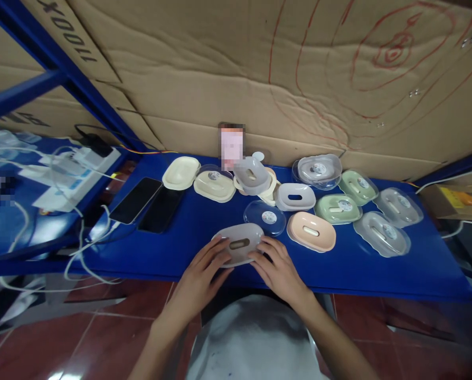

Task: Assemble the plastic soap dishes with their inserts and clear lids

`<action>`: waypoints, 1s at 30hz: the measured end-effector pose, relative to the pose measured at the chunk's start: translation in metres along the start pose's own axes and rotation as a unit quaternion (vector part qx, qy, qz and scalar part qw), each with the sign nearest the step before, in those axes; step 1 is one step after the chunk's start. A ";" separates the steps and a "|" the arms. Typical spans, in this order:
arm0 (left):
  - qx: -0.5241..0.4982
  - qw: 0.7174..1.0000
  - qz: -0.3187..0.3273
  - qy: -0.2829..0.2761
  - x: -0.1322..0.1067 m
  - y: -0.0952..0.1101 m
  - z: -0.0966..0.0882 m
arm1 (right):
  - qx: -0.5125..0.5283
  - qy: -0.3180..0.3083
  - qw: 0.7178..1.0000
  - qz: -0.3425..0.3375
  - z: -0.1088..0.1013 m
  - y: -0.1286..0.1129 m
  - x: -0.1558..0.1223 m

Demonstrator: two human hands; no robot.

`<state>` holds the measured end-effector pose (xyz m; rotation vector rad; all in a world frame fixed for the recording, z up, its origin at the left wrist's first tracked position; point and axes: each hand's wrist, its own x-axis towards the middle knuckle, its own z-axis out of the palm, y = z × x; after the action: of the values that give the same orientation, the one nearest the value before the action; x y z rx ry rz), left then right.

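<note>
Grey soap dish (239, 244) at the near edge of the tabletop (378, 269), about midway along it; oval, with a slot in its top. Clamped from both ends: left hand (204, 269) closed over the left end, fingers curled on the rim; right hand (277, 266) closed over the right end, fingertips flat on the top beside the slot. Probably light: thin moulded plastic, stiff but hollow, so likely to flex or crack under a hard squeeze. Smooth and glossy, hence slippery. Best taken at the rim of the two narrow ends, not by the domed top. Just behind it, toward the far edge, a clear lid (265, 217), close but apart. Right of that, a peach soap dish (311, 231), also apart from the grey one. Beyond, a green soap dish (338, 208) among others toward the far right corner. Two phones (136, 199) lying flat near the left edge.
</note>
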<state>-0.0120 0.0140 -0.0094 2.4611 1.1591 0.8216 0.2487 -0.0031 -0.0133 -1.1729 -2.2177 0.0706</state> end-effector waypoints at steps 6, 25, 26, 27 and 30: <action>-0.003 1.000 0.004 -0.012 -0.011 -0.009 -0.005 | -0.014 -0.075 0.997 -0.026 0.006 0.001 -0.003; -0.106 0.982 -0.153 -0.034 -0.008 -0.008 -0.011 | 0.047 -0.036 0.998 0.033 -0.017 0.020 0.018; -0.106 0.983 -0.149 -0.028 -0.004 -0.008 -0.007 | 0.056 -0.054 0.997 0.011 -0.018 0.015 0.014; -0.104 0.984 -0.142 -0.028 -0.001 -0.008 -0.004 | 0.055 -0.071 0.996 -0.009 -0.018 0.011 0.010; -0.089 0.989 -0.107 -0.049 0.007 -0.010 -0.002 | 0.019 -0.110 0.993 -0.044 -0.017 0.004 -0.003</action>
<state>-0.0153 0.0259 -0.0097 2.1639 1.2310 0.7000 0.2618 -0.0066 -0.0024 -1.0906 -2.4458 0.2150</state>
